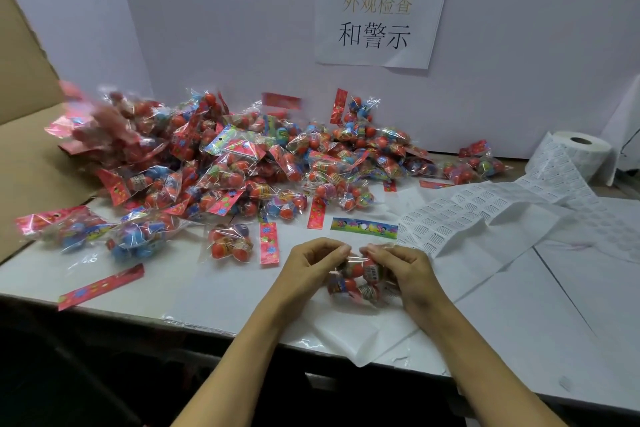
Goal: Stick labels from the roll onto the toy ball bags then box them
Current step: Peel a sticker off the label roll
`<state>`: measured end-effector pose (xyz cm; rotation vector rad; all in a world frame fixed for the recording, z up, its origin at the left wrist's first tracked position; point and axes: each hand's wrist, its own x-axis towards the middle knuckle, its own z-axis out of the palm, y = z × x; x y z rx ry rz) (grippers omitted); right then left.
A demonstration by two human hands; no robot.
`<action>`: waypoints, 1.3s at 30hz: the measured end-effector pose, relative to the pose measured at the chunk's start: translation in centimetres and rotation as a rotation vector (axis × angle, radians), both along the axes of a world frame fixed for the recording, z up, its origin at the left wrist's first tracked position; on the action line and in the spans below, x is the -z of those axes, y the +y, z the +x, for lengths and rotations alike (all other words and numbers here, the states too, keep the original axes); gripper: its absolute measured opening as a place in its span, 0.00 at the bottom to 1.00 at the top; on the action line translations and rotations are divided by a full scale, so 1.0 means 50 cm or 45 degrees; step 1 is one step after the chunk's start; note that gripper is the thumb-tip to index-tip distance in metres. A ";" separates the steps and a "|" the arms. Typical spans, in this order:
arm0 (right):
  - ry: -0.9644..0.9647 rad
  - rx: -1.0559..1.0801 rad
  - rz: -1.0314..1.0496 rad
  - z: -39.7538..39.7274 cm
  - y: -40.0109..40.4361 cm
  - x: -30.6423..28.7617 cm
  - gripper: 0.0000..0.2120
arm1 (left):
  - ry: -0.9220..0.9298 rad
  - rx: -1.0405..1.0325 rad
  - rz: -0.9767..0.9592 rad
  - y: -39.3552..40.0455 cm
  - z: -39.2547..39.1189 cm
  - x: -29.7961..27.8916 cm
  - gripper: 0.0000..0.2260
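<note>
Both hands are on one clear plastic bag of red toy balls [360, 279] at the near edge of the white table [207, 295]. Left hand [311, 262] pinches the top, right hand [403, 269] has its grip curled round it, I guess to flatten it for a label. White label roll [576, 152] sits far right, strip trailing within reach.

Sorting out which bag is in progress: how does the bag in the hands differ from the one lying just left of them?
The held bag is gripped by both hands, left and right; the lying bag rests untouched on the table. Its red header card shows; the held bag's doesn't. Both are clear and hold red balls.
</note>
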<state>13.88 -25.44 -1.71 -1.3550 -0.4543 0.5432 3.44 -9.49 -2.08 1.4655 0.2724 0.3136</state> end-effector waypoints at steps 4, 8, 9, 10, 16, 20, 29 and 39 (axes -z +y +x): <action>0.002 0.096 0.007 0.001 0.002 -0.001 0.18 | -0.008 0.021 0.022 0.000 -0.002 0.002 0.21; -0.015 0.086 0.049 0.007 0.001 0.005 0.20 | -0.039 -0.113 -0.094 0.006 0.004 0.004 0.29; -0.015 0.083 0.060 0.008 0.000 0.006 0.22 | -0.048 -0.149 -0.142 0.008 0.007 0.004 0.29; -0.031 0.074 0.061 0.009 -0.001 0.008 0.22 | -0.059 -0.174 -0.176 0.010 0.008 0.006 0.28; -0.091 0.036 0.126 0.011 -0.001 0.018 0.17 | -0.030 -0.202 -0.270 0.014 0.012 0.007 0.16; -0.035 0.041 0.211 0.013 -0.002 0.014 0.18 | -0.085 -0.148 -0.241 0.015 0.012 0.010 0.15; -0.080 0.132 0.153 0.016 0.002 0.022 0.22 | -0.120 -0.162 -0.238 0.012 0.008 0.007 0.16; -0.324 0.106 -0.071 0.007 0.002 0.026 0.06 | -0.132 -0.199 0.034 0.014 0.004 0.012 0.23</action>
